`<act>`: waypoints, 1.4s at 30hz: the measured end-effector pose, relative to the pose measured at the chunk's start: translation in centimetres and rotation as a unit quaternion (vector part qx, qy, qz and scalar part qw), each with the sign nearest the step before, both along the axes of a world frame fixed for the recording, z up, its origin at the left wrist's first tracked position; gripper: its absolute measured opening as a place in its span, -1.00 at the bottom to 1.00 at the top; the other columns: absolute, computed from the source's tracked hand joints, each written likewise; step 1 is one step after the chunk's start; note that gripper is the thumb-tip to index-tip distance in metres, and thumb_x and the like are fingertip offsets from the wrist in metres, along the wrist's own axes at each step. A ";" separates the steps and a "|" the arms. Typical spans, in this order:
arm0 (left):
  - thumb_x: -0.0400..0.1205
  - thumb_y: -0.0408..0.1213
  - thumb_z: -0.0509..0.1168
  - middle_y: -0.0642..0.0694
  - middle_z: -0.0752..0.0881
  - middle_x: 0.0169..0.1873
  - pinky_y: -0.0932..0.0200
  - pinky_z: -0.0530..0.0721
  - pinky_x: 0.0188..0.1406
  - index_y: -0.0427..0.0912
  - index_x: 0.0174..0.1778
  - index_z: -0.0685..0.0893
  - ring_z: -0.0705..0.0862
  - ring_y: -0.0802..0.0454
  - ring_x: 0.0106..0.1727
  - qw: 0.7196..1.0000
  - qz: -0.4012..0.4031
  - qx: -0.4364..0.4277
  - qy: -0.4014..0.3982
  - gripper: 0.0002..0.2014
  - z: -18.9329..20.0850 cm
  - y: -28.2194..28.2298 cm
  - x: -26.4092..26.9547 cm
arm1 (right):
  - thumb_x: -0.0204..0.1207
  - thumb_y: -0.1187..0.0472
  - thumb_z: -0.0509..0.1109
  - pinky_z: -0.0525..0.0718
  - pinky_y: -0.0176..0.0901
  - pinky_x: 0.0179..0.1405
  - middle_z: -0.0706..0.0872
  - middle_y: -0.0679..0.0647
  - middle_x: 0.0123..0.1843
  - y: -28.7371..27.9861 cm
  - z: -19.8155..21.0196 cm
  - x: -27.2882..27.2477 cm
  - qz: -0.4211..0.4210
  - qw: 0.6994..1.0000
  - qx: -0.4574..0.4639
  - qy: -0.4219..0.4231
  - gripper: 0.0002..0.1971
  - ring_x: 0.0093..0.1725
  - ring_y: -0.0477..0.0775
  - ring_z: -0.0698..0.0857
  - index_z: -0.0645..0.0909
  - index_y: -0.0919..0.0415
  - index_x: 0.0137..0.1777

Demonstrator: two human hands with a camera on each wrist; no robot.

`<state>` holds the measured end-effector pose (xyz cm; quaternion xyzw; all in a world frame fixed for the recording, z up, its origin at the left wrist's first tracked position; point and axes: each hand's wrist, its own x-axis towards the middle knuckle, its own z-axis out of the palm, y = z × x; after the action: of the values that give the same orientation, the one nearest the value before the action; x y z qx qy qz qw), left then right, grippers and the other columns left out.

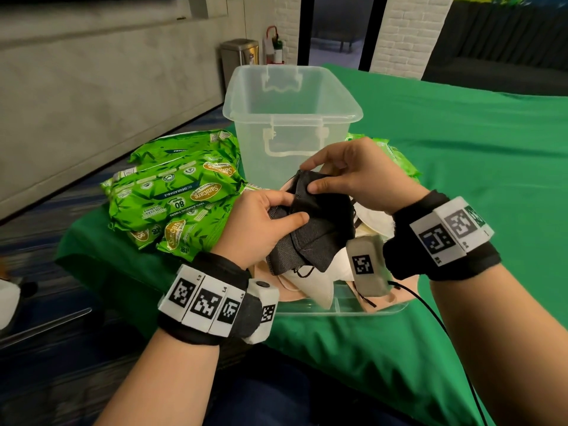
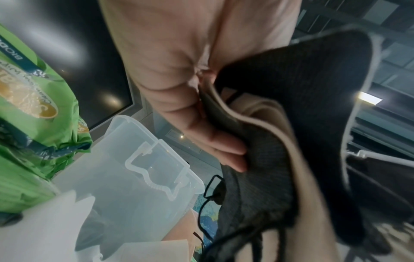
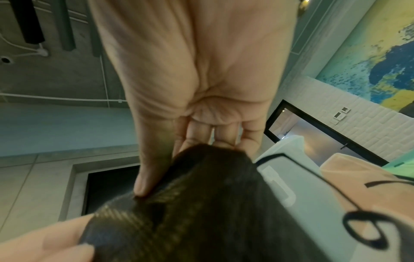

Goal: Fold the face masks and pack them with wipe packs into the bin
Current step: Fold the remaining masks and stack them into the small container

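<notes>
The black face mask is held up between both hands, above a shallow clear tray at the near edge of the green cloth. The left hand pinches the mask's left edge, thumb on top and the other fingers curled underneath; in the left wrist view those fingers press against the dark fabric and its paler inner lining. The right hand pinches the upper fold, thumb pressing on the woven cloth with the fingers closed behind it. A thin black ear loop dangles below the mask. Under it, white and beige masks lie piled in the tray. Just behind the hands stands the clear plastic bin, upright, its lid off and its latch handle hanging on the near wall. Left of the bin, green wipe packs lie stacked on the cloth, and more green packs show to the right behind the right hand. Both wrists wear black bands with square printed markers.
</notes>
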<state>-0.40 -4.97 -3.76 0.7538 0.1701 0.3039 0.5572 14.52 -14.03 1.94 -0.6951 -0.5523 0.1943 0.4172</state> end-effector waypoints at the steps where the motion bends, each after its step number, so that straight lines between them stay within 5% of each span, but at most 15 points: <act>1: 0.37 -0.40 0.50 0.03 0.81 -0.25 0.04 0.72 0.05 0.07 -0.25 0.78 0.76 0.07 -0.16 1.000 0.000 0.003 0.002 -0.77 0.0 0.0 0.0 | 0.33 0.30 0.57 0.64 -0.25 -0.12 0.73 -0.01 -0.34 0.1 -0.1 -0.1 -0.002 1.000 -0.001 -0.020 -0.76 -0.38 -0.15 0.65 0.67 0.06 -0.05; 5: 0.40 -0.48 0.50 0.10 0.79 -0.28 0.12 0.69 0.05 0.04 -0.24 0.74 0.74 0.14 -0.16 1.000 -0.002 0.001 0.008 -0.73 0.0 0.0 0.1 | 0.30 0.26 0.59 0.59 -0.10 -0.19 0.73 0.04 -0.37 0.2 -0.3 -0.3 -0.004 0.999 0.013 -0.046 -0.79 -0.40 -0.14 0.62 0.64 0.04 -0.15; 8: 0.37 -0.48 0.51 0.12 0.76 -0.28 0.22 0.66 0.00 0.05 -0.20 0.64 0.70 0.23 -0.20 1.000 0.003 0.002 -0.001 -0.68 0.1 0.1 -0.1 | 0.19 0.05 0.59 0.51 -0.06 -0.10 0.67 -0.02 -0.38 0.2 -0.6 -0.2 -0.026 0.996 0.061 -0.067 -0.82 -0.36 -0.14 0.56 0.61 -0.13 -0.31; 13: 0.25 -0.23 0.52 -0.20 0.78 -0.21 -0.23 0.73 -0.05 0.15 -0.13 0.45 0.75 -0.18 -0.19 1.000 0.008 -0.014 -0.002 -0.58 0.7 0.0 -0.6 | 0.26 0.06 0.60 0.37 -0.62 -0.24 0.41 -0.13 -0.15 -0.1 -0.6 0.0 -0.014 0.991 0.009 -0.135 -0.71 -0.15 -0.25 0.43 0.62 -0.06 -0.05; 16: 0.21 -0.16 0.52 -0.28 0.78 -0.19 -0.36 0.69 -0.04 0.21 -0.15 0.46 0.75 -0.32 -0.14 1.000 0.008 -0.007 -0.003 -0.57 1.0 -0.4 -0.6 | 0.25 0.07 0.63 0.35 -0.54 -0.17 0.45 -0.15 -0.18 0.0 -0.9 0.0 -0.012 0.989 0.025 -0.143 -0.75 -0.15 -0.28 0.42 0.63 -0.04 -0.14; 18: 0.22 -0.16 0.52 -0.32 0.77 -0.19 -0.40 0.66 -0.03 0.26 -0.17 0.46 0.73 -0.39 -0.11 1.000 0.014 -0.010 -0.007 -0.59 1.0 -0.4 -0.6 | 0.19 0.02 0.61 0.38 -0.30 -0.02 0.53 -0.23 -0.25 0.1 -1.1 0.0 -0.036 0.987 0.082 -0.130 -0.81 -0.20 -0.27 0.47 0.66 -0.13 -0.26; 20: 0.25 -0.22 0.51 -0.33 0.77 -0.19 -0.41 0.66 -0.03 0.22 -0.13 0.47 0.72 -0.40 -0.10 1.000 0.022 -0.015 -0.012 -0.59 0.9 -0.2 -0.6 | 0.18 0.06 0.58 0.43 -0.32 -0.06 0.59 -0.21 -0.30 0.0 -1.2 0.0 -0.040 0.984 0.141 -0.105 -0.82 -0.25 -0.22 0.54 0.73 -0.12 -0.19; 23: 0.29 -0.27 0.48 -0.28 0.78 -0.20 -0.38 0.67 -0.01 0.23 -0.09 0.50 0.74 -0.34 -0.12 0.999 0.026 -0.015 -0.020 -0.59 0.6 0.0 -0.5 | 0.20 0.15 0.58 0.48 -0.44 -0.18 0.62 -0.15 -0.31 -0.3 -1.3 -0.2 -0.023 0.978 0.185 -0.091 -0.77 -0.27 -0.20 0.57 0.73 -0.01 -0.12; 26: 0.33 -0.33 0.47 -0.19 0.80 -0.21 -0.29 0.70 0.04 0.15 -0.05 0.54 0.76 -0.18 -0.15 0.999 0.016 -0.032 -0.035 -0.61 0.3 0.3 -0.4 | 0.19 0.14 0.58 0.49 -0.37 -0.18 0.65 -0.16 -0.31 -0.3 -1.3 0.0 -0.018 0.979 0.188 -0.069 -0.85 -0.25 -0.23 0.59 0.71 -0.10 -0.28; 29: 0.42 -0.43 0.45 -0.02 0.81 -0.26 -0.01 0.73 0.00 0.06 -0.04 0.58 0.75 0.05 -0.17 0.997 0.004 -0.061 -0.056 -0.67 0.0 0.7 -0.3 | 0.18 0.08 0.57 0.58 -0.12 -0.12 0.71 -0.18 -0.33 -0.4 -1.6 0.6 -0.012 0.981 0.193 -0.014 -0.86 -0.22 -0.14 0.65 0.67 -0.18 -0.41; 32: 0.54 -0.59 0.31 0.06 0.81 -0.31 0.24 0.74 -0.09 -0.04 -0.05 0.59 0.75 0.19 -0.22 0.993 -0.005 -0.093 -0.075 -0.69 0.0 0.9 -0.3 | 0.24 0.24 0.55 0.61 -0.24 -0.14 0.71 -0.20 -0.36 -0.6 -1.8 1.2 -0.013 0.975 0.214 0.058 -0.78 -0.28 -0.16 0.65 0.64 -0.14 -0.41; 36: 0.55 -0.62 0.27 0.08 0.82 -0.26 0.27 0.71 -0.06 -0.07 -0.03 0.62 0.76 0.19 -0.14 0.992 0.012 -0.097 -0.085 -0.69 -0.1 1.1 -0.3 | 0.34 0.36 0.44 0.57 -0.39 -0.29 0.66 -0.20 -0.44 -1.2 -1.6 1.7 -0.030 0.964 0.235 0.124 -0.82 -0.38 -0.24 0.59 0.52 0.11 -0.29; 42: 0.55 -0.63 0.27 0.08 0.82 -0.19 0.22 0.71 -0.02 -0.04 0.02 0.64 0.77 0.12 -0.04 0.991 0.026 -0.074 -0.109 -0.64 -0.3 1.0 -0.2 | 0.35 0.51 0.47 0.62 -0.44 -0.29 0.74 -0.18 -0.43 -1.1 -1.6 0.5 0.013 0.982 0.156 0.103 -0.75 -0.39 -0.26 0.67 0.69 0.12 -0.33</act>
<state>-0.56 -3.93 -4.07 0.6685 0.1501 0.3852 0.6183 14.98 -15.17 0.36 -0.5907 -0.5386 0.1816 0.5728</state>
